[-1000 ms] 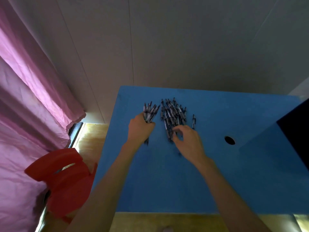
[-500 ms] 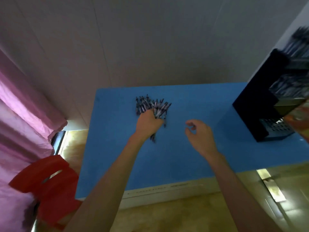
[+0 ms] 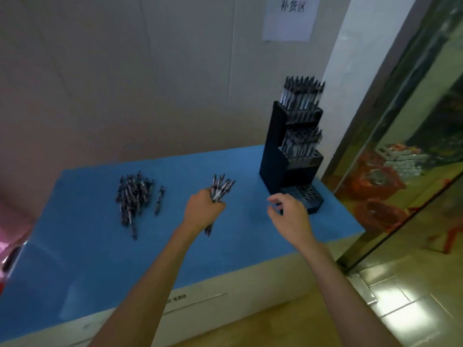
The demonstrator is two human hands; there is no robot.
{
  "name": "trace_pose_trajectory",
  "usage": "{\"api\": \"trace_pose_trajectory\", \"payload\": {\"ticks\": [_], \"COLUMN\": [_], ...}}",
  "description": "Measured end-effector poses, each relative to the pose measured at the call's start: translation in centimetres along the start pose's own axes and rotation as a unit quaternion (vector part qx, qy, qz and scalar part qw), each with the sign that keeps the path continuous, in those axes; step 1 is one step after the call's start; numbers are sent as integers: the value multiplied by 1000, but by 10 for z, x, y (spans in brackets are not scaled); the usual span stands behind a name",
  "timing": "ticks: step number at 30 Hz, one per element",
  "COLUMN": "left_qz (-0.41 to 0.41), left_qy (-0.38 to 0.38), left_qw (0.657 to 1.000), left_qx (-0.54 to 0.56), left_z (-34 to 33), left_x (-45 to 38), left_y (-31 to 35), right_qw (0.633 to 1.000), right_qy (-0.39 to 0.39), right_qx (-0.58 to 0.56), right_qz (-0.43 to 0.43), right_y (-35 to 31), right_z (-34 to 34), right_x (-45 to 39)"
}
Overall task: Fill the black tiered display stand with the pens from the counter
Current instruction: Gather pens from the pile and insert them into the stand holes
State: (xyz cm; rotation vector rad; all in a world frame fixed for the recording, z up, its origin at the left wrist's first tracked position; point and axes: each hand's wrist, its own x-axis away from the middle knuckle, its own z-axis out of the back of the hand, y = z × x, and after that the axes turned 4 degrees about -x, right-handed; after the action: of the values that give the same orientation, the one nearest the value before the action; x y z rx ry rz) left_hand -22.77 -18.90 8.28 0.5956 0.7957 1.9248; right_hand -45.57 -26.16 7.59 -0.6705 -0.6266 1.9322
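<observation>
Slim pens (image 3: 221, 187) bunched in left hand (image 3: 203, 211), perforated black stand (image 3: 290, 156)

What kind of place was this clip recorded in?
Probably a shop's restocking corner, such as a stationery store. A black tiered display stand half full of pens sits on a blue counter, loose pens lie heaped beside it, and a paper sign hangs on the wall.

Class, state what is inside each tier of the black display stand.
The display stand: upright pens fill its top two tiers; the bottom tier shows empty holes, its front partly hidden by the right hand.
</observation>
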Motion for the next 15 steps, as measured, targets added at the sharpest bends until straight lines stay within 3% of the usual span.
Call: {"api": "trace_pose_trajectory", "payload": {"ticks": [8,15], "left_qz": [-26,-46], "left_qy": [25,26], "left_qw": [999,998], "left_qx": [-10,-22], "left_z": [-67,-111], "left_x": [-2,-11], "left_y": [106,154], "right_qw": [1000,999], "right_qy": [11,10], "right_qx": [5,-9], "right_qz": [19,37], "right_y": [73,102], "right_z": [97,132], "right_x": [-10,-34]}}
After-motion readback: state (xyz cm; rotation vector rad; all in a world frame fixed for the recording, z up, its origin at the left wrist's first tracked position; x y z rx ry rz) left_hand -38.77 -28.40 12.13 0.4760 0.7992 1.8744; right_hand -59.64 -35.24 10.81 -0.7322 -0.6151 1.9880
